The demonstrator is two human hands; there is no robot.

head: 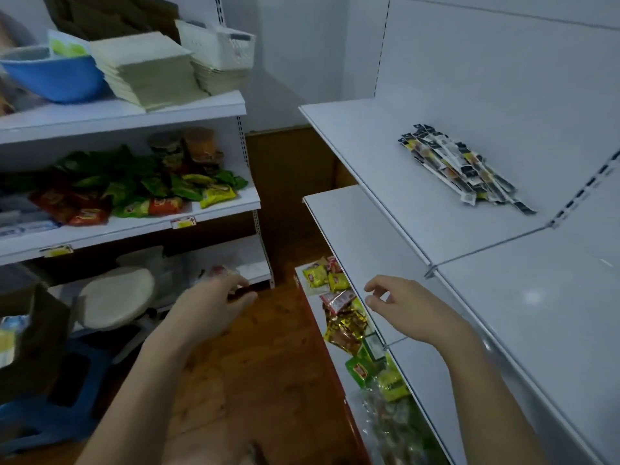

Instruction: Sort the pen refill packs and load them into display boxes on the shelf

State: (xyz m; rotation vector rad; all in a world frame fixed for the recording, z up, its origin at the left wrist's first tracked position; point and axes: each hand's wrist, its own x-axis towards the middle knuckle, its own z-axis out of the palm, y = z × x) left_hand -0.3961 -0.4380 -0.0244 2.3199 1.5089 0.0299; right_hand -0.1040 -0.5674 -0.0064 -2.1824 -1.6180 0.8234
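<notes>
Bare forearms; no sleeves visible

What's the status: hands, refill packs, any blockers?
Left hand and right hand both empty, fingers loosely curled, low in the aisle. Refill packs piled loose on the upper right shelf, untouched. No display box in view; nothing between hands and packs.

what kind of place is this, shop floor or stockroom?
Most likely a small retail shop aisle. White slotted gondola shelving stands on both sides, snack packets sit above yellow price tags on the shelf edge, and a pile of pen refill packs lies on an upper shelf.
</notes>
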